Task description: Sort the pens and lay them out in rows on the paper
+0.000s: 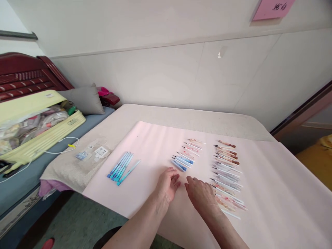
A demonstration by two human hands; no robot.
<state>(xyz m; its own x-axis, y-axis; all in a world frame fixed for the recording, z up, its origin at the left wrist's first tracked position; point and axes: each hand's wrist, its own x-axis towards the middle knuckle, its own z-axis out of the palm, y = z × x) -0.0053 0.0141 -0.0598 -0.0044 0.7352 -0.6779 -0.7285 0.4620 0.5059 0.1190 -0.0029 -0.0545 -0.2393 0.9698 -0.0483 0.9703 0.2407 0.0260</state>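
I should touch the pens (178, 165) lightly: left hand (169, 183) half-open, empty; right hand (201, 193) curled, its hold I cannot tell.

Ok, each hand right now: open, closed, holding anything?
Left hand: loosely open, nothing visible in it, near slim blue pens.
Right hand: fingers curled, palm hidden; can't tell if holding anything.

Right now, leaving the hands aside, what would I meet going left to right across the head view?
Yellow box, clear packet, small bunch of blue pens, middle row of pens, longer row of pens, mustard cloth.
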